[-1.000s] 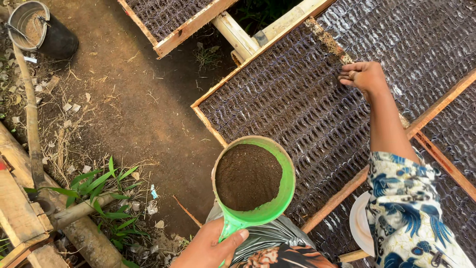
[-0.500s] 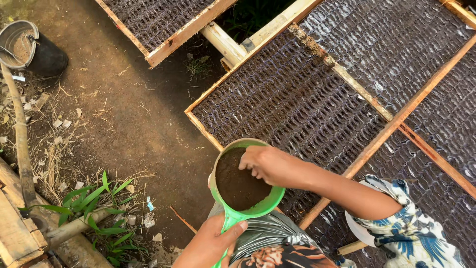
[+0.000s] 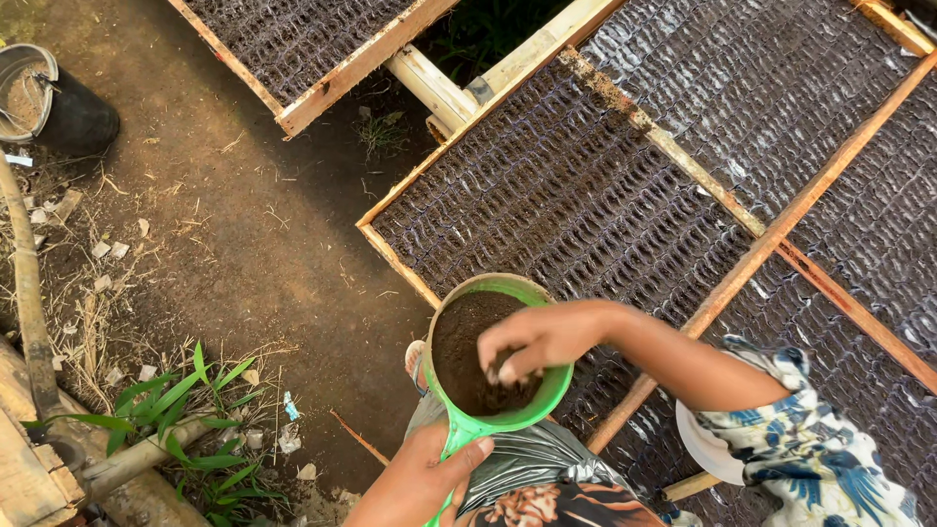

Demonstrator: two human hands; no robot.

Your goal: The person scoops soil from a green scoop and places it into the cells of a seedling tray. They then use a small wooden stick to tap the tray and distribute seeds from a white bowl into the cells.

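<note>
The scoop [image 3: 508, 415] is bright green and holds dark brown soil [image 3: 468, 351]. Above it, the trays [image 3: 605, 185] show a dark grey-brown woven mesh inside pale orange-tan wooden frames. Right of the scoop, the sleeve [image 3: 810, 449] is cream with blue leaf print. Far left, the bucket [image 3: 59, 107] is black.

Outdoor plant-nursery or farmyard work area. I stand on bare packed earth [image 3: 244, 254]. Wood-framed racks [image 3: 625, 117] covered in dark woven mesh fill the right and far side. Near left: bamboo poles [image 3: 29, 293], green weeds [image 3: 185, 410], dry litter. Far left: a black bucket [image 3: 68, 112].
</note>
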